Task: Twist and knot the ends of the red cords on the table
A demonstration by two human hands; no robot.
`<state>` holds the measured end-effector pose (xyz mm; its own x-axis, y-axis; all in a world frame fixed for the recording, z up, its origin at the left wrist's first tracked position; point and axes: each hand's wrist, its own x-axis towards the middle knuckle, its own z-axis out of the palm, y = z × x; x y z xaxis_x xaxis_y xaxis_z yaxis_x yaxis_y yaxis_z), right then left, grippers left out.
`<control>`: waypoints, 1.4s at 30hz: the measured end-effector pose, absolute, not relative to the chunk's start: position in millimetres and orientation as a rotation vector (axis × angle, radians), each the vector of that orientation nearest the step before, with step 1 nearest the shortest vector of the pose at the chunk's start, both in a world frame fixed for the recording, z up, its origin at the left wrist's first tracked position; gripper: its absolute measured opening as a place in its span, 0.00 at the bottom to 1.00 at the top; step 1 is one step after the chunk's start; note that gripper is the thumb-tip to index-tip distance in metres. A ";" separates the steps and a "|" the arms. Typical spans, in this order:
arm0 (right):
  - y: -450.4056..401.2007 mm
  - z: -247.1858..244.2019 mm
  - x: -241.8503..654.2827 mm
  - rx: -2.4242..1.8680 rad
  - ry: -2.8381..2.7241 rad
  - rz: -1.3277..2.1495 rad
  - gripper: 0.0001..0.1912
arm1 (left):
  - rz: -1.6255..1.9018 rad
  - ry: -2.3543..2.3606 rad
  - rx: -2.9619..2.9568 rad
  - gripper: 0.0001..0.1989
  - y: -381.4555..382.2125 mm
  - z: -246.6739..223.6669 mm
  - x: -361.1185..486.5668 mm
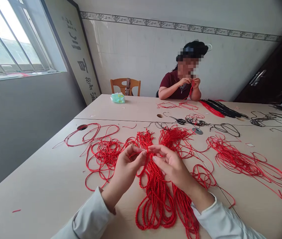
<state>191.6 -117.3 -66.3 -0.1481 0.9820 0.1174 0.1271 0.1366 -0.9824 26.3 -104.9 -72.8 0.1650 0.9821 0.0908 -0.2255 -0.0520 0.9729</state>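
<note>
Fine cord work above a tangle that could snag

Across my feed spreads the table (56, 176), with a co-worker (172, 88) at one o'clock from my hands. A braided red bundle (155, 186) runs towards six o'clock beneath them; a loose red tangle (107, 152) sits at nine and a red cord pile (240, 161) at three. My left hand (127, 166) has its fingers together on a red cord (147, 153), directly over the bundle; my right hand (174, 167) reaches the same spot, thumb apart from forefinger, and I can't tell whether it grips. Black-handled scissors (180, 121) lie at two o'clock.

I judge snagging the chief risk: red on red, I could catch a neighbouring strand. A slack left pinch could drop the cord, and uneven pull could twist it.
</note>
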 end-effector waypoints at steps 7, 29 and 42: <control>-119.7 -66.6 190.9 -1.214 -1.597 0.913 0.09 | 1.243 0.916 1.201 0.11 -104.4 -70.7 27.2; -116.9 -76.5 189.0 -1.247 -1.633 0.898 0.12 | 1.203 0.830 0.926 0.10 -97.4 -80.9 24.3; -114.4 -73.0 191.1 -1.258 -1.567 0.851 0.11 | 0.958 0.639 0.646 0.09 -104.0 -75.7 30.3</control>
<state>191.1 -114.4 -73.0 -0.0513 0.9709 0.2340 0.3324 0.2375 -0.9127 30.3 -104.0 -75.7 0.4280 0.8809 -0.2021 -0.5243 0.4242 0.7384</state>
